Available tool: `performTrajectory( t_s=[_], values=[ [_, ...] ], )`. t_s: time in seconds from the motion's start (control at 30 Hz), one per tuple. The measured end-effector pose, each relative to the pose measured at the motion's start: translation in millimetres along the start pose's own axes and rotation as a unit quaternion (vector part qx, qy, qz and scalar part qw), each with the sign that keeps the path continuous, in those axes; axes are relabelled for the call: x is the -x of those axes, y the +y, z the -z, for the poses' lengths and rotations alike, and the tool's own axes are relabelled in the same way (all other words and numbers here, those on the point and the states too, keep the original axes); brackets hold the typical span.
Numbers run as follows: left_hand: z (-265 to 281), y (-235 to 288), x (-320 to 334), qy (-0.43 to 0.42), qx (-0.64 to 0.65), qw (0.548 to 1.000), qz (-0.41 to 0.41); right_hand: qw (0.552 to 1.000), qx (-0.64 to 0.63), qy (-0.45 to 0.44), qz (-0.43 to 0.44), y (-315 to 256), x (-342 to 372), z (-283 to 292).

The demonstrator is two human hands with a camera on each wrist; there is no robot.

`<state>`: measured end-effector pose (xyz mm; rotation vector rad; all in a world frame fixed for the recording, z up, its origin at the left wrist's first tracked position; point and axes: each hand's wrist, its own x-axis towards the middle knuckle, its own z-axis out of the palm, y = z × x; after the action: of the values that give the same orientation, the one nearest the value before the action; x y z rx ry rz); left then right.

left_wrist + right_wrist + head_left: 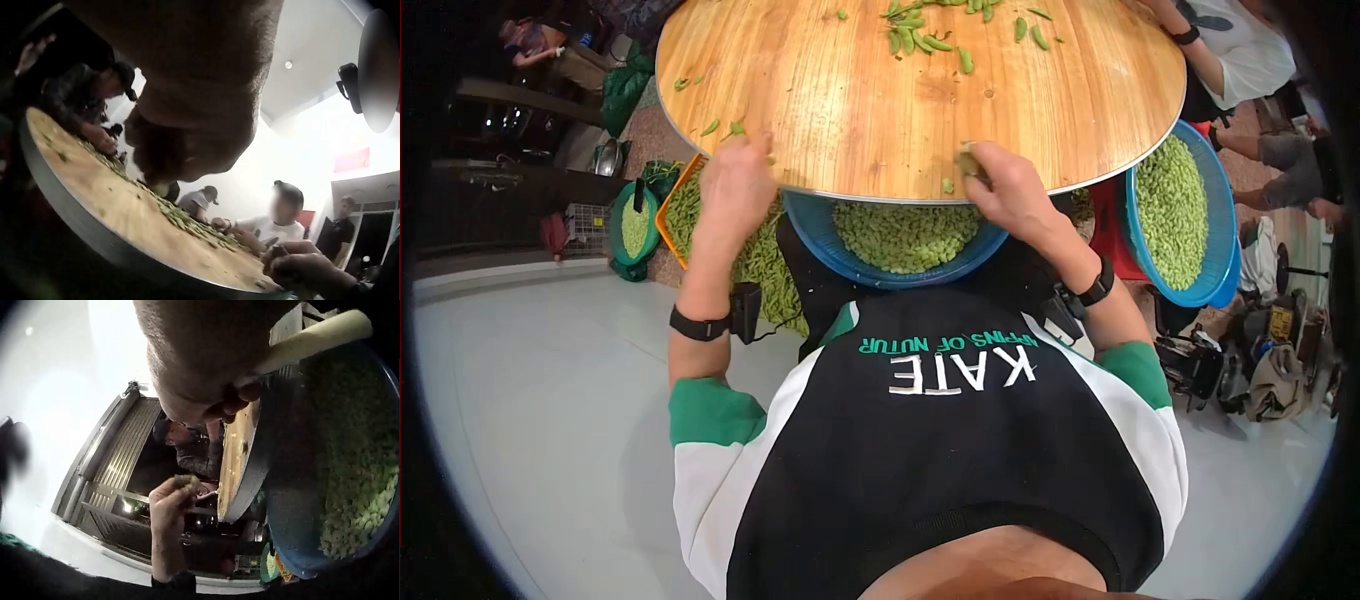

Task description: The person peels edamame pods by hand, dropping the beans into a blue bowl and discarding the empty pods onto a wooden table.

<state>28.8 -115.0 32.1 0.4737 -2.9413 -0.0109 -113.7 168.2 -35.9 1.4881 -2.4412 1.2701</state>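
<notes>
My left hand (740, 185) is over the left part of the table's near edge. In the right wrist view its fingertips pinch a green bean pod (185, 481). My right hand (1008, 188) has curled fingers at the near edge, right of centre. A small greenish-brown pod (968, 152) shows at its fingertips, partly hidden by them. Just left of these fingers is a single pale green bean (947, 186). Below the edge, between my forearms, a blue basin (800, 225) holds many shelled green beans (908, 235).
On the round wooden table (850, 110), several pods (915, 38) lie at the far side. An orange crate (665, 222) of pods stands at the left, with a green basin (618, 240) beyond. Another blue basin (1222, 200) of beans is at the right, near another person's arm (1195, 45).
</notes>
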Motion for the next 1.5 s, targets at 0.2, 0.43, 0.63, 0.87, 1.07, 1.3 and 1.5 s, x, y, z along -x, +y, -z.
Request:
performTrajectory(
  t_s=[0.2,0.43,0.63,0.87,1.07,1.3,1.5],
  values=[
    [-8.2,12.4,-24.1,0.068,0.14,0.98,-0.127,0.986,0.115,-0.103,0.057,-16.8,-9.5,-18.7],
    [-53.9,109.5,-124.7,0.093,0.27,0.915,-0.286,0.976,0.038,-0.181,0.115,-34.5,6.3,-4.0],
    [-102.4,137.9,-173.6,0.137,0.133,0.908,-0.374,0.987,-0.086,-0.128,0.045,-28.4,16.3,6.1],
    [-72.5,140.6,-127.9,-0.091,0.477,0.857,-0.171,0.843,-0.449,0.072,-0.288,-1.4,10.1,23.6],
    [-50.7,133.8,-64.6,-0.274,0.709,0.65,0.0,0.758,-0.578,0.083,-0.29,-5.5,5.2,10.7],
    [-56.8,118.9,-39.8,-0.264,0.717,0.645,0.005,0.725,-0.631,0.02,-0.274,-19.8,13.0,-0.2],
    [-59.1,115.8,-28.0,-0.246,0.689,0.682,0.002,0.697,-0.655,0.011,-0.292,-24.2,14.5,-5.0]
  ],
)
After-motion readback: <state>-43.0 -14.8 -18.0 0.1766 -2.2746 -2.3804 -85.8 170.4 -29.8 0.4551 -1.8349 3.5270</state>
